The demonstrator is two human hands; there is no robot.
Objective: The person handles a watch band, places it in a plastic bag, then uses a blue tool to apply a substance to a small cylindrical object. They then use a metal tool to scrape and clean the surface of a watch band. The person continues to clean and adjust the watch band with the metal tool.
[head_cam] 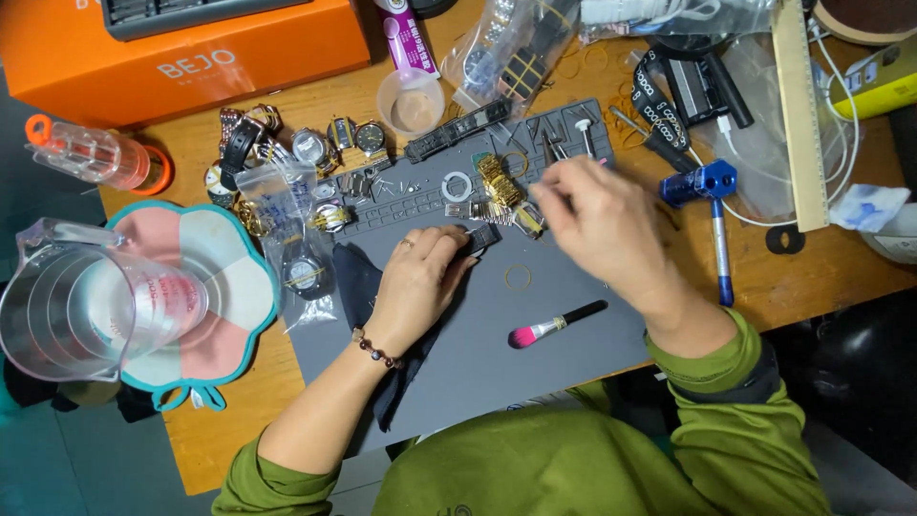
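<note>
My left hand (420, 279) rests on the grey work mat (573, 354), fingers curled on a dark watch strap piece (483, 237) beside a gold-and-silver metal watch bracelet (499, 196). My right hand (597, 222) hovers over the mat's upper right, fingertips pinched near the bracelet; what they hold is too small to tell. A dark cloth (358, 282) lies under my left wrist. A pink-tipped brush (554, 325) and a thin gold ring (517, 277) lie on the mat between my arms.
Several watches (310, 148) and clear bags (287, 205) crowd the mat's upper left. A clear measuring jug (76, 306) sits on a pink coaster at left, an orange box (181, 57) behind. Blue tool (702, 183), ruler (800, 115) and cables lie right.
</note>
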